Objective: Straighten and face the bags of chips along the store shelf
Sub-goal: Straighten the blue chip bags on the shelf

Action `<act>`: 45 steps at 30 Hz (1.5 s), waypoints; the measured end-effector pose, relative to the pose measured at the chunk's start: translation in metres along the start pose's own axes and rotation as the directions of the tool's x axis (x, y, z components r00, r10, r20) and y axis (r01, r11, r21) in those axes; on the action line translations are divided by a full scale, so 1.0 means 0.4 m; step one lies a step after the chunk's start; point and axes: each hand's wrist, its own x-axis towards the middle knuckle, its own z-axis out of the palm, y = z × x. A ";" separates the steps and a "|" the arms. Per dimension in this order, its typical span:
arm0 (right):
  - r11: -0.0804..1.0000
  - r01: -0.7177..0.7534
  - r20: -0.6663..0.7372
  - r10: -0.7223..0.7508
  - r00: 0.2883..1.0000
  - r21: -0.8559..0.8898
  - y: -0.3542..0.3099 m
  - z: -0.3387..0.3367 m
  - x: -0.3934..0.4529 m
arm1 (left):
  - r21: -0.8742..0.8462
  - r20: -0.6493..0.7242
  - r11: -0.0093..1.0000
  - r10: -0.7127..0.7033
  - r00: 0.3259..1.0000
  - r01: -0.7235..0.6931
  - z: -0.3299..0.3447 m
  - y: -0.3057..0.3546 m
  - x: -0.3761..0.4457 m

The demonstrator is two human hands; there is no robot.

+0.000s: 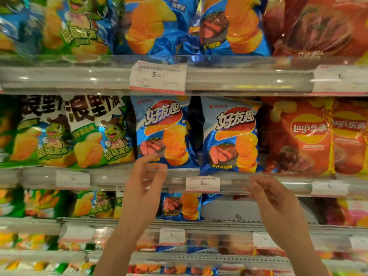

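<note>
Chip bags are standing in rows along the middle shelf [111, 176], faces out. Going from the left, two green bags [79, 134] with a cartoon frog are sitting side by side, overlapping a little. Next to them a blue bag [163, 130] is standing upright, with a dark gap between it and a second blue bag [229, 136] of the same kind. Red bags [302, 136] are filling the right end.

Below, both bare hands are hovering in front of the shelf edge. The left hand [145, 176] is reaching up with loosely bent fingers, its fingertips just at the first blue bag's lower edge, holding nothing. A price tag [202, 183] is hanging between the hands. The right hand [272, 194] is hanging relaxed under the second blue bag, gripping nothing.
</note>
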 end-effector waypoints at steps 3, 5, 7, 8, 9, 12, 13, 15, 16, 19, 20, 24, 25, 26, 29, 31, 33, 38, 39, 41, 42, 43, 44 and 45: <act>1.000 -0.017 -0.056 0.016 0.998 -0.008 -0.039 0.076 -0.033 | -0.009 0.050 1.000 -0.003 0.999 0.003 -0.081 -0.020 0.037; 0.999 -0.031 -0.078 0.032 0.996 0.008 -0.063 0.125 -0.051 | -0.019 0.070 1.000 0.007 0.998 -0.005 -0.130 -0.029 0.056; 0.999 -0.040 -0.103 0.041 0.994 0.008 -0.083 0.165 -0.067 | -0.028 0.094 1.000 0.009 0.996 -0.007 -0.173 -0.036 0.070; 0.999 -0.042 -0.107 0.042 0.993 0.000 -0.091 0.180 -0.075 | -0.032 0.107 0.999 0.011 0.994 -0.007 -0.190 -0.039 0.075; 0.999 -0.045 -0.109 0.043 0.993 -0.014 -0.099 0.191 -0.081 | -0.033 0.114 0.999 0.013 0.993 -0.009 -0.204 -0.043 0.080; 0.998 -0.041 -0.100 0.036 0.994 -0.039 -0.124 0.209 -0.091 | -0.038 0.108 0.999 0.014 0.994 -0.010 -0.230 -0.051 0.089; 0.998 -0.034 -0.092 0.029 0.995 -0.048 -0.134 0.212 -0.091 | -0.037 0.105 0.999 0.016 0.994 -0.013 -0.233 -0.050 0.091; 0.998 -0.010 -0.080 0.006 0.997 -0.059 -0.160 0.221 -0.076 | -0.024 0.095 1.000 0.021 0.995 -0.018 -0.230 -0.043 0.094; 0.998 0.009 -0.073 -0.014 0.997 -0.060 -0.175 0.228 -0.062 | -0.010 0.081 1.000 0.028 0.996 -0.027 -0.223 -0.038 0.098; 0.997 0.069 -0.049 -0.071 0.996 -0.044 -0.227 0.262 0.015 | 0.122 0.070 0.987 0.092 0.993 -0.100 -0.177 -0.018 0.127; 0.996 0.081 -0.030 -0.082 0.996 -0.036 -0.240 0.283 0.050 | 0.177 0.083 0.974 0.127 0.988 -0.140 -0.155 -0.010 0.143; 0.998 0.054 0.031 -0.053 0.998 -0.032 -0.293 0.358 0.176 | 0.227 0.063 0.959 0.157 0.986 -0.167 -0.063 0.030 0.214; 1.000 0.018 0.053 -0.017 0.998 -0.018 -0.307 0.372 0.196 | 0.224 0.042 0.961 0.159 0.986 -0.164 -0.047 0.034 0.236; 1.000 -0.020 0.071 0.019 0.997 0.009 -0.315 0.384 0.216 | 0.217 0.019 0.961 0.169 0.985 -0.169 -0.035 0.035 0.259; 0.990 -0.110 0.091 0.102 0.991 0.089 -0.333 0.397 0.249 | 0.140 -0.052 0.980 0.152 0.987 -0.143 -0.011 0.045 0.315; 0.986 -0.104 0.097 0.092 0.991 0.130 -0.334 0.402 0.258 | 0.097 -0.075 0.992 0.084 0.994 -0.076 0.001 0.054 0.335; 0.978 -0.100 0.095 0.083 0.992 0.186 -0.323 0.408 0.265 | 0.040 -0.124 0.999 -0.012 0.992 0.017 0.011 0.049 0.350; 0.946 -0.064 0.009 0.064 0.998 0.319 -0.297 0.406 0.263 | -0.079 -0.141 0.994 -0.082 0.987 0.071 0.022 0.033 0.366; 0.941 -0.044 -0.012 0.051 0.999 0.337 -0.296 0.405 0.263 | -0.099 -0.122 0.993 -0.076 0.990 0.064 0.025 0.034 0.367; 0.935 -0.013 -0.047 0.031 0.998 0.353 -0.300 0.407 0.266 | -0.137 -0.123 0.990 -0.041 0.992 0.024 0.031 0.028 0.372; 0.933 0.000 -0.063 0.024 0.998 0.359 -0.302 0.410 0.271 | -0.155 -0.126 0.988 -0.023 0.992 0.003 0.031 0.023 0.376; 0.932 0.018 -0.078 0.011 0.997 0.362 -0.303 0.415 0.276 | -0.168 -0.126 0.986 -0.013 0.992 -0.008 0.030 0.020 0.379; 0.933 0.035 -0.091 -0.003 0.996 0.359 -0.300 0.420 0.283 | -0.178 -0.125 0.984 -0.012 0.992 -0.010 0.028 0.018 0.382; 0.937 0.044 -0.099 -0.010 0.995 0.346 -0.297 0.426 0.288 | -0.190 -0.122 0.982 -0.019 0.992 -0.004 0.028 0.016 0.385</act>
